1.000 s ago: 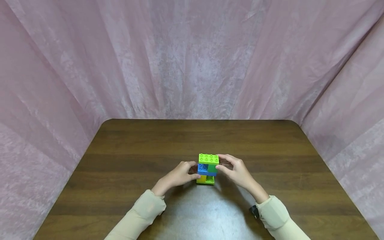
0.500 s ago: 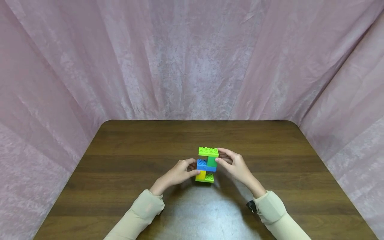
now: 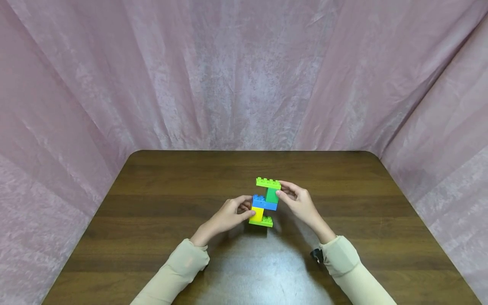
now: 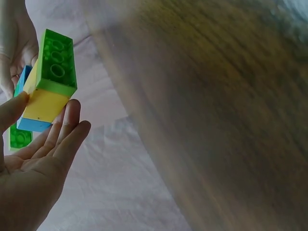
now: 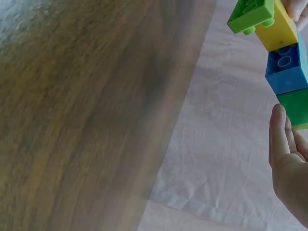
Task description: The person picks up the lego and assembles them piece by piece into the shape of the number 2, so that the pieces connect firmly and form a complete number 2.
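Note:
A stack of toy building bricks is held between both hands in the head view, raised over the table and tilted slightly back. From the bottom up it has a lime brick (image 3: 267,222), a yellow brick (image 3: 257,214), a blue brick (image 3: 264,204), a green brick (image 3: 272,195) and a lime top brick (image 3: 268,183). My left hand (image 3: 228,216) pinches the yellow brick between thumb and fingers. With thumb and fingertips, my right hand (image 3: 302,206) grips the green brick. The left wrist view shows the bottom brick's hollow underside (image 4: 57,60).
The brown wooden table (image 3: 171,178) has rounded far corners. Pink curtains (image 3: 244,76) hang behind it and along both sides. A black band (image 3: 317,255) sits at the right sleeve cuff.
The brick stack has risen from low over the table and tipped back, so its front faces show more and its top studs less. Both hands moved up with it, keeping their grips.

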Demonstrator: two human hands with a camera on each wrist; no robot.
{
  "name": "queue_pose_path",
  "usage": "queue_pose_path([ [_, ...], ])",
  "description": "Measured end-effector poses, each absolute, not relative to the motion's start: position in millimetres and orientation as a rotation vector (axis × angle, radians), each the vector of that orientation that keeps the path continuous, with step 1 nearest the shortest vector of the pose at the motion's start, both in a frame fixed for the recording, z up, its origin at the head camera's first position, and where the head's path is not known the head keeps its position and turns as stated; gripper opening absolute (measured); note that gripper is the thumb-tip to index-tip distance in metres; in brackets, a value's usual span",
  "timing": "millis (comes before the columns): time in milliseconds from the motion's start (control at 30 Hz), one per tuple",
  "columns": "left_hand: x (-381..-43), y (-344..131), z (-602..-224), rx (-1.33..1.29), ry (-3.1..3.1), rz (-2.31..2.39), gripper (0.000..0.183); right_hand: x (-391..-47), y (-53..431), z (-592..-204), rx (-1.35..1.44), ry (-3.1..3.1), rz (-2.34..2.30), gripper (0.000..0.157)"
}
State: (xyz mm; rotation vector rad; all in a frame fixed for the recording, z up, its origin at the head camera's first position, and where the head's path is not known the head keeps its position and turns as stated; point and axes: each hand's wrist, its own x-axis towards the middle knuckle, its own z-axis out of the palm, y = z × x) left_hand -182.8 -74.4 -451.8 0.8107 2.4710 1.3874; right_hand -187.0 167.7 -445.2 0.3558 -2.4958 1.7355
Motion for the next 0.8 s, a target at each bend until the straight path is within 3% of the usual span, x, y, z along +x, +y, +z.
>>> queue_pose_path([
  [467,-182.5,-72.4,-456.6,0.899,2.488,1.434,0.078,-193.5,167.7,-440.2,0.227,-2.519,1.736,0.039],
  [800,-181.8,-71.4,-458.9,1.024,2.590,1.365,0.088,-195.2,164.6,-438.5,0.190,-2.494,1.808,0.039],
])
